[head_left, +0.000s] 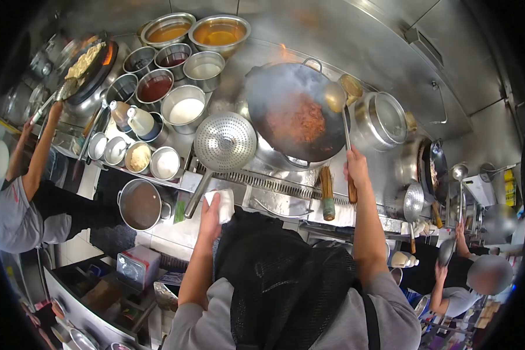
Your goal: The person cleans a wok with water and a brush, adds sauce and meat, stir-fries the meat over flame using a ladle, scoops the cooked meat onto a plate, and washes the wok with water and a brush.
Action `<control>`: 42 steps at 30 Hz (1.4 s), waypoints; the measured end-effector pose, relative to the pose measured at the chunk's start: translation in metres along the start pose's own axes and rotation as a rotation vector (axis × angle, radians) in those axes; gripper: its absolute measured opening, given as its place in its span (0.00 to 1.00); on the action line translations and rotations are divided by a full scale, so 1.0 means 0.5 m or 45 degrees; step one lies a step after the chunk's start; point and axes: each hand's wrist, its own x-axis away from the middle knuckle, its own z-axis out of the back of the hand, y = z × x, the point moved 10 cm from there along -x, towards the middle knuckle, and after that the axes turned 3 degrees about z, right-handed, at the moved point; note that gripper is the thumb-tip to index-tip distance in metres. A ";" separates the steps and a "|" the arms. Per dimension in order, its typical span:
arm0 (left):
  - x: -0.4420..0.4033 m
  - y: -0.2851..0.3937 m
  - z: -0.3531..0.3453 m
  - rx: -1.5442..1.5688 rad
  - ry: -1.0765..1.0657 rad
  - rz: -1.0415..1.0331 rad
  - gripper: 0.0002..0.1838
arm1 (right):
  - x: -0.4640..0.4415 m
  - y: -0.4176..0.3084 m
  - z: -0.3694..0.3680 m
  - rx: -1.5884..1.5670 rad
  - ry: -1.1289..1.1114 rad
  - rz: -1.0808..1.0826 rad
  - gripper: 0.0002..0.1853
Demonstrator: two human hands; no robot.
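Observation:
My right hand [356, 166] is closed around the handle of a long ladle [336, 96], whose bowl is raised over the right rim of a wok [259, 108]. Reddish-brown food [300, 119] lies in the wok under thick steam, and a small flame shows behind it. In front of the counter, my left hand [211, 214] grips a folded white cloth [220, 204]. Close to that hand is the handle of a large perforated strainer [225, 142], which rests beside the wok. A bamboo brush [327, 195] lies below the wok, left of the ladle's handle.
Metal pots of sauces and powders [183, 108] crowd the left counter, with two squeeze bottles [140, 121]. A lidded pot [385, 119] stands right of the wok. A stockpot [140, 204] sits lower left. Co-workers [23, 204] work at woks on both sides.

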 end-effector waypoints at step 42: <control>0.014 -0.010 -0.045 -0.138 -0.151 0.008 0.29 | 0.054 0.004 -0.175 0.285 -0.081 -0.015 0.29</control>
